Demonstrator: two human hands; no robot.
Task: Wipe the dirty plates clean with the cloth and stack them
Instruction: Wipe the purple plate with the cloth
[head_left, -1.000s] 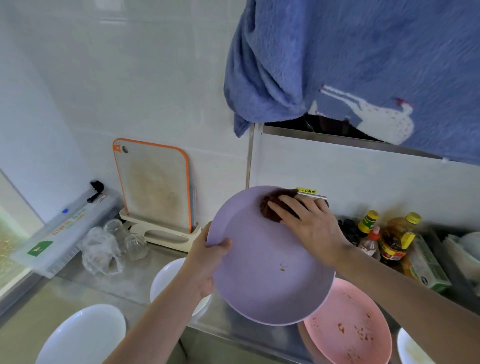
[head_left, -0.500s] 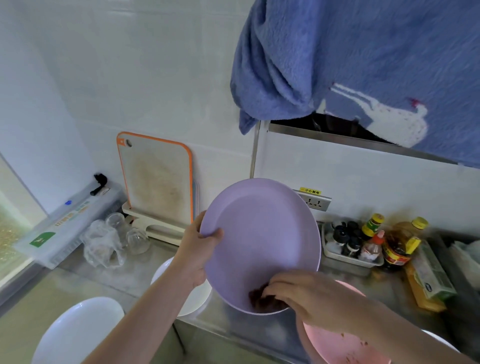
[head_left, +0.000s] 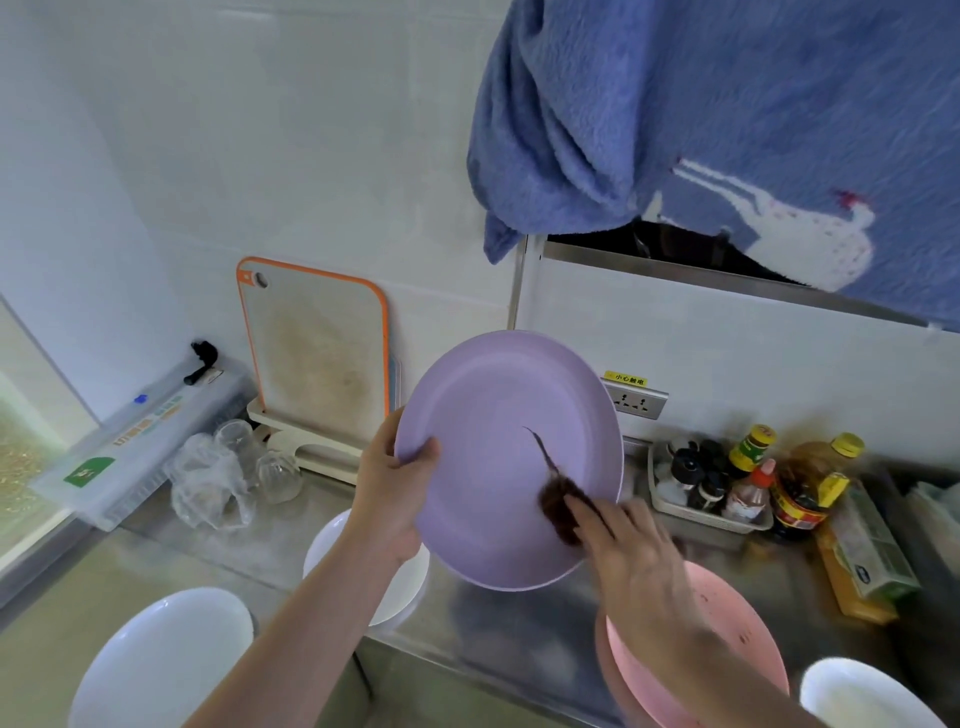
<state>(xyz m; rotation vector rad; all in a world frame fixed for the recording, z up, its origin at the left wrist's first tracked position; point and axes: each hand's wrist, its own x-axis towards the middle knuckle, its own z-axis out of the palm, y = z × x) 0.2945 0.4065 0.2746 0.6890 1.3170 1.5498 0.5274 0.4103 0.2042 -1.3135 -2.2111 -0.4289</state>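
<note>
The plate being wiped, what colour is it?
Pale purple plate, clearest in the head view.

the left hand is raised, thumb in front, fingers curled behind in a grip. the right hand is blurred, fingers pointing up-left, pressing down.

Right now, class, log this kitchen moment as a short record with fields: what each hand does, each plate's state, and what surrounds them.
left hand: left hand grips the purple plate by its left rim, tilted toward the camera
right hand: right hand presses a brown cloth on the plate's lower right
purple plate face: no spots visible
pink plate: on the counter, brown specks
backdrop: cutting board leaning on the wall
</note>
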